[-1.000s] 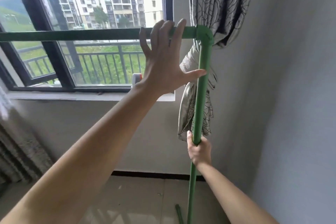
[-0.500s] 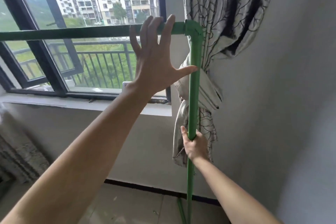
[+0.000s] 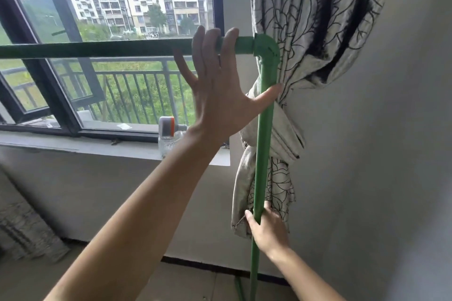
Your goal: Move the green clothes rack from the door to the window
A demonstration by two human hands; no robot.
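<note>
The green clothes rack stands right in front of the window (image 3: pixel 61 105). Its top bar (image 3: pixel 97 49) runs across the glass to a corner elbow, and its right post (image 3: pixel 265 129) drops down in front of the tied curtain. My left hand (image 3: pixel 215 95) is spread flat against the top bar near the corner, fingertips reaching just above it and thumb touching the post. My right hand (image 3: pixel 269 232) is wrapped around the post lower down. A green foot piece (image 3: pixel 238 288) shows at the floor.
A grey patterned curtain (image 3: pixel 318 32) hangs tied back behind the post, beside the grey right wall (image 3: pixel 391 178). A clear bottle with an orange-and-white cap (image 3: pixel 168 139) stands on the window sill (image 3: pixel 73 144). Another curtain's hem (image 3: pixel 24 227) shows at lower left.
The rack's corner has shifted right, from the curtain's left edge to in front of the curtain. Both hands kept their places on it. The bottle on the sill has come into view.
</note>
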